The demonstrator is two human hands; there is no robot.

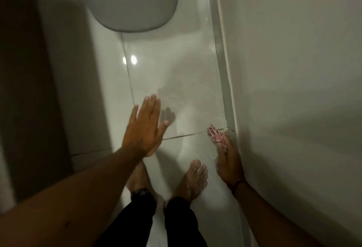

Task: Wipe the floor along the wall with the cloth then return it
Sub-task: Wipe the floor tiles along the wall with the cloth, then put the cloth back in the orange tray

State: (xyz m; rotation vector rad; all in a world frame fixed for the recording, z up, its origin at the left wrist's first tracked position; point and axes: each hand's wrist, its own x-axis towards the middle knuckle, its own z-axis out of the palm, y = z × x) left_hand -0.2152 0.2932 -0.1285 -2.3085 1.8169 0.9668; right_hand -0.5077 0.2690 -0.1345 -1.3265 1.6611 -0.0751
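Right hand (228, 160) apparently presses cloth (215, 134) on floor (176, 82) beside wall (293, 70).

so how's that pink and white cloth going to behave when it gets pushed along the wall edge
The cloth looks bunched and crumpled under the right hand, so it is probably soft and floppy and would likely fold up rather than slide flat. The floor is glossy tile with bright reflections, so it should glide easily. It seems light, given how little of it shows.

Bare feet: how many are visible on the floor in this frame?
2. The right foot stands fully visible on the tile beside the right hand holding the cloth. The left foot is mostly hidden beneath the left forearm.
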